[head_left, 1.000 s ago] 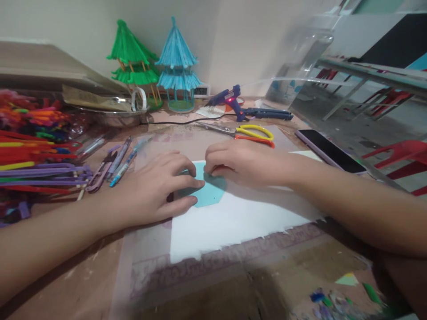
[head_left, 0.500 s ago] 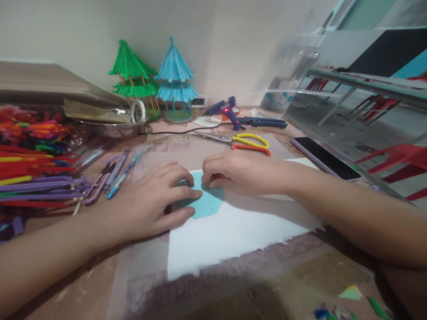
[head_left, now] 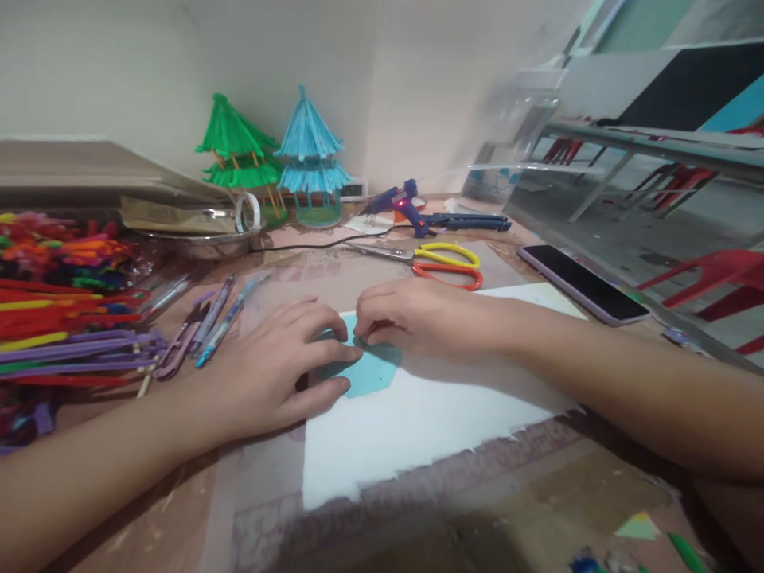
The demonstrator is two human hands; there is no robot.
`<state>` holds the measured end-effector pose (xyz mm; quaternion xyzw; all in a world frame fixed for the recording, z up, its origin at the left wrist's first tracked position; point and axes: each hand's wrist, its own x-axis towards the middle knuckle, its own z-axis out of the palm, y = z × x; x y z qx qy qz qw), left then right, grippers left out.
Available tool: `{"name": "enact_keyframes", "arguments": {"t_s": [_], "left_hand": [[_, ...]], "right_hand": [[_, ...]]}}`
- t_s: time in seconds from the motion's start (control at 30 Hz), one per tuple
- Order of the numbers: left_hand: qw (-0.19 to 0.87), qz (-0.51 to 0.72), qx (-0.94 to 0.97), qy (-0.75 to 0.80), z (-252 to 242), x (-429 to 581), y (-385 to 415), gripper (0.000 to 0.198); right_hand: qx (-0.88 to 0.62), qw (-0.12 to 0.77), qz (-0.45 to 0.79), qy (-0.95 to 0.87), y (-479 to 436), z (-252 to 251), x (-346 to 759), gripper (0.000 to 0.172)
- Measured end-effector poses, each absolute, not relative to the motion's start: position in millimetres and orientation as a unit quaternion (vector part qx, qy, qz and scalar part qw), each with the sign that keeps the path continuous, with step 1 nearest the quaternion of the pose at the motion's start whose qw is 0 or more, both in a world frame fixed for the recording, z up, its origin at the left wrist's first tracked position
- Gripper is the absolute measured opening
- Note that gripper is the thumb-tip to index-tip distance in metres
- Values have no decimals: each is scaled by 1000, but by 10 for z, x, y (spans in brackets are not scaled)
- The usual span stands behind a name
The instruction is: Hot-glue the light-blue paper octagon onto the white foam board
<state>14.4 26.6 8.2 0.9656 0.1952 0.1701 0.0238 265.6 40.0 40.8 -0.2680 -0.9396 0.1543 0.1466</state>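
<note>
A light blue paper piece (head_left: 373,376) with angled edges lies on a white sheet (head_left: 442,422) with a ragged front edge. My left hand (head_left: 298,358) rests over the blue piece's left side, fingers apart, fingertips touching it. From the right, my right hand (head_left: 399,318) bends over the piece's upper part with its fingers pressed together, near my left fingertips. Whatever is between those fingers is hidden. Behind my right hand lie scissors (head_left: 447,256) with yellow and orange handles.
Pipe cleaners (head_left: 77,350) and pens (head_left: 224,322) lie at left. Green (head_left: 230,131) and blue (head_left: 307,131) roofed models stand at the back beside a metal bowl (head_left: 208,243) and a glue gun (head_left: 406,207). A phone (head_left: 582,282) lies at right.
The camera view has shifted slightly, so the background sits lower. My right hand has moved slightly left over the blue piece; my left hand holds nearly the same pose.
</note>
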Motion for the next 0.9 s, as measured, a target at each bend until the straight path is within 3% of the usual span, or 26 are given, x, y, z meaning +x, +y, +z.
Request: {"name": "enact_keyframes", "arguments": {"t_s": [0.13, 0.23, 0.37, 0.47, 0.63, 0.73, 0.83, 0.9], "left_hand": [[15, 177, 963, 202, 70, 141, 266, 27], [8, 167, 965, 203, 79, 131, 262, 26], [-2, 172, 965, 196, 86, 114, 270, 29], [-1, 167, 960, 226, 78, 153, 272, 38], [77, 56, 944, 317, 155, 283, 102, 76], [199, 88, 961, 172, 249, 277, -46, 46], [191, 153, 953, 179, 286, 229, -69, 45], [119, 91, 962, 229, 276, 204, -23, 61]], "right_hand": [[-292, 114, 156, -937, 391, 457, 2645, 15], [-282, 163, 228, -918, 391, 397, 2615, 15], [-313, 374, 432, -758, 532, 193, 2601, 3], [-341, 502, 532, -591, 684, 65, 2614, 17], [-350, 494, 578, -547, 758, 20, 2593, 23], [-356, 489, 584, -542, 736, 38, 2576, 18], [-355, 491, 589, -534, 729, 49, 2571, 17], [-354, 492, 590, -534, 735, 49, 2571, 17]]}}
